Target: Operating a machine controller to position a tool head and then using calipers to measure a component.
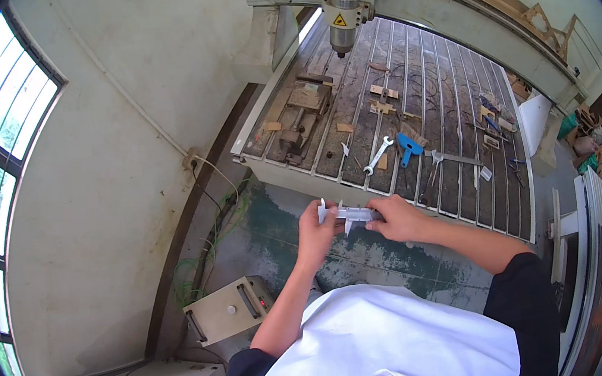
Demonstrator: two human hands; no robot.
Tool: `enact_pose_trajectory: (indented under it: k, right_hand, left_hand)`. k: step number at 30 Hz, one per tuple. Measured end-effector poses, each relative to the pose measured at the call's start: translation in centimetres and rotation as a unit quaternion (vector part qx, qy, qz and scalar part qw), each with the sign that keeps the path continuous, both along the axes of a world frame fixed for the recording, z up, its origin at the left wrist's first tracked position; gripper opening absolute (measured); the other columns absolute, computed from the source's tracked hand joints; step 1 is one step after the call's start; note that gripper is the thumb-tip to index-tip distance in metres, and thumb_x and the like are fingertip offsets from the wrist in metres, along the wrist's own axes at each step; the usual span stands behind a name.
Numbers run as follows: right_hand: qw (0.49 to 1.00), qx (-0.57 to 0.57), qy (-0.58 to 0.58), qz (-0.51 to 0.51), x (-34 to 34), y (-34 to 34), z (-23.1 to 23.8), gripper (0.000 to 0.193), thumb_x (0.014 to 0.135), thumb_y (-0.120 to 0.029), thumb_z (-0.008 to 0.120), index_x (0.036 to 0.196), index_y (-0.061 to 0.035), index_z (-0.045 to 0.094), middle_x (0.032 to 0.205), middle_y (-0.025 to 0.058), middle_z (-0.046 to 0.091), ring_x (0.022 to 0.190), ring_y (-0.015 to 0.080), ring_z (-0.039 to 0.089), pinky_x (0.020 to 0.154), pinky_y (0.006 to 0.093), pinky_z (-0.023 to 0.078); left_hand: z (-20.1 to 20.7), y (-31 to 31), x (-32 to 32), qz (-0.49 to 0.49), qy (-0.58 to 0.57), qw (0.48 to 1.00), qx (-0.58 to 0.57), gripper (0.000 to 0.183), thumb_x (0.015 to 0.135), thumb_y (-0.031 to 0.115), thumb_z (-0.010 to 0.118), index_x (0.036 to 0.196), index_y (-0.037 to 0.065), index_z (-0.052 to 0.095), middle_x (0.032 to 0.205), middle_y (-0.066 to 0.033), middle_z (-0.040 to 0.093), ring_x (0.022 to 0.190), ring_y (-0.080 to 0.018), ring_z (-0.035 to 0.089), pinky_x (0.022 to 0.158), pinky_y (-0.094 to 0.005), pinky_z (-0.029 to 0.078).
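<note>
A silver vernier caliper (354,214) is held level in front of my body, just short of the machine bed's front edge. My left hand (315,230) is closed round its left end by the jaws, which stick out above and below the beam. Round the other end of the caliper, my right hand (396,218) is closed with the thumb and fingers pinching it. Some of the fingers of both hands are hidden. Beyond the hands, an open-end wrench (378,156) and a blue tool (409,148) lie on the slatted bed.
The large machine bed (291,172) carries a metal vise (301,116), wood scraps and several hand tools. Over its far side hangs a spindle (342,25) on a gantry. A beige box with handles (230,311) stands on the floor at left, near loose cables (208,256).
</note>
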State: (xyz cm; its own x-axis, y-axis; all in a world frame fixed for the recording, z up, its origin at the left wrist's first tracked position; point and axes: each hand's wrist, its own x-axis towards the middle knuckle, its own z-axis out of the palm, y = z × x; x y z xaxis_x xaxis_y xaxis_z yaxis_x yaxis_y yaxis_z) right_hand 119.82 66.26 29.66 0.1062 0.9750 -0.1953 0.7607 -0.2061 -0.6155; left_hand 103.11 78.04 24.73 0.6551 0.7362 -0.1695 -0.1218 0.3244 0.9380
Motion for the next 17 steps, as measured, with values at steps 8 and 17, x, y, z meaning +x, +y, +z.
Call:
enact_pose_trajectory:
  k: [8, 17]
  right_hand:
    - [0.981, 0.150, -0.090, -0.088, -3.7, 3.2, -0.3, 0.034, 0.079, -0.024, 0.071, 0.098, 0.0022, 0.061, 0.083, 0.0231, 0.064, 0.079, 0.0414, 0.063, 0.073, 0.0473, 0.050]
    - [0.976, 0.124, -0.132, -0.124, -6.6, 8.4, -2.1, 0.048, 0.077, -0.034, 0.075, 0.108, -0.0008, 0.062, 0.086, 0.0197, 0.066, 0.080, 0.0386, 0.065, 0.073, 0.0436, 0.052]
  left_hand:
    - [0.9, 1.8, -2.3, 0.034, 0.321, 0.863, 0.389, 0.052, 0.071, 0.028, 0.081, 0.093, -0.009, 0.052, 0.078, -0.0209, 0.064, 0.066, -0.0343, 0.066, 0.062, -0.0414, 0.052]
    - [-1.6, 7.4, -5.6, 0.022, 0.301, 0.880, 0.367, 0.027, 0.078, 0.018, 0.072, 0.085, -0.002, 0.057, 0.068, -0.0219, 0.065, 0.063, -0.0400, 0.066, 0.059, -0.0446, 0.050]
